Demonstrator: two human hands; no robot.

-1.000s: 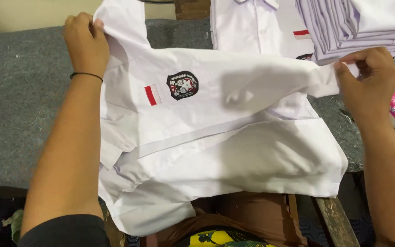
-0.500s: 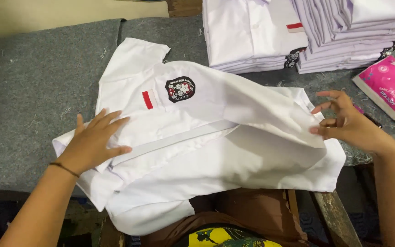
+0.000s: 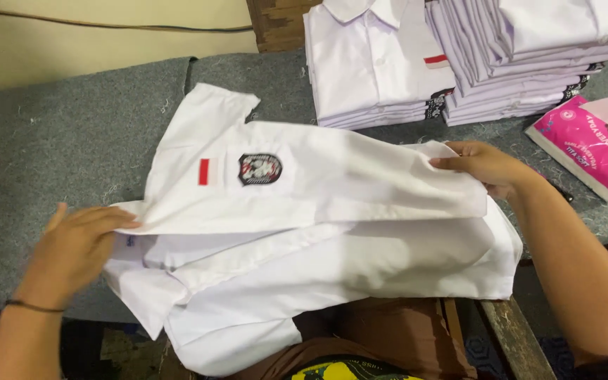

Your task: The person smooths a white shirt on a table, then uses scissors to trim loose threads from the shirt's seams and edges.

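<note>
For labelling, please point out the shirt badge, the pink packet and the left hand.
badge (image 3: 260, 169), head view, its centre
pink packet (image 3: 592, 144), head view, its top face
left hand (image 3: 72, 246), head view, its back

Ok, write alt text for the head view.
Two bare hands fold a white shirt on a grey felt table: left hand at the collar, right hand gripping the hem. Stacks of folded shirts sit behind.
</note>
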